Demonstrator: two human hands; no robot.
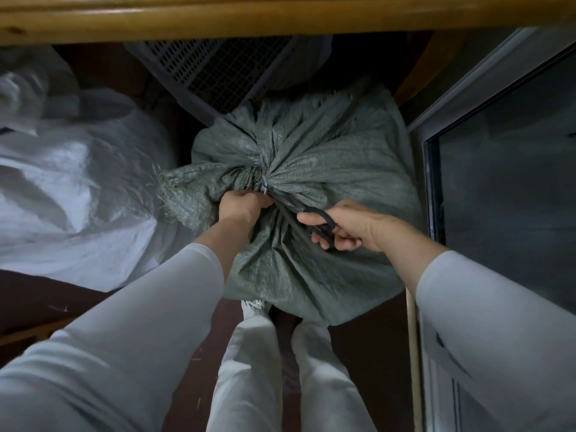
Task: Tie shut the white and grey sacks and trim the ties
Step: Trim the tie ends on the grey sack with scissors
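A full grey woven sack [327, 157] stands on the floor in front of me, its neck gathered and bound by a pale tie [264, 189]. My left hand [241, 205] is closed on the tie's loose end just below the neck. In my right hand [352, 227] are black-handled scissors [311, 215], fingers through the loops. The blades point up-left, with their tips at the tie beside my left fingers. Over on the left lies the white sack [78, 182], slumped; its neck is not visible.
A wooden rail [280, 17] crosses the top of the view. Behind the grey sack leans a grey perforated plastic crate [218, 67]. A dark glass panel in a metal frame [498, 182] stands close on the right. My legs in pale trousers [280, 369] are below, on a dark floor.
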